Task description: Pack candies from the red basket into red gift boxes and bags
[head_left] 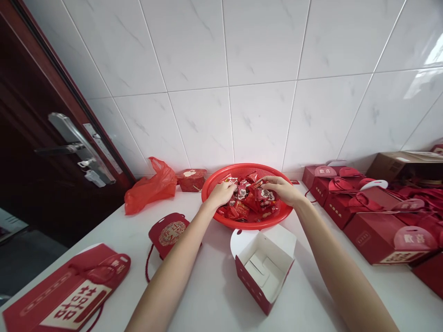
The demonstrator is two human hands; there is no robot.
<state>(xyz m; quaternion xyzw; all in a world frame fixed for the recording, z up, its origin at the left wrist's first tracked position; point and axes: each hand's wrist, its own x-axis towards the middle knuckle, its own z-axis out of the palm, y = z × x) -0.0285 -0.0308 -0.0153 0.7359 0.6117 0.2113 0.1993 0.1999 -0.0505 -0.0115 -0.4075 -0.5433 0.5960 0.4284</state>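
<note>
A round red plastic basket (254, 226) holds many red wrapped sweets (242, 210). Over its left side is my left hand (222, 193), its fingers closed at the sweets; what they hold is too small to name. My right hand (281, 189) reaches in from the right, thumb and fingers pinched on a red wrapped sweet (266, 194). Just in front of the basket, between my forearms, an open red box (256, 281) with a white inside shows no contents.
A red plastic bag (150, 186) and small red box (192, 180) lie at the back left. Flat red boxes (169, 233) (69, 295) lie left of my arm. Rows of closed red boxes (377, 235) and a brown carton (391, 170) stand on the right. Behind is a tiled wall.
</note>
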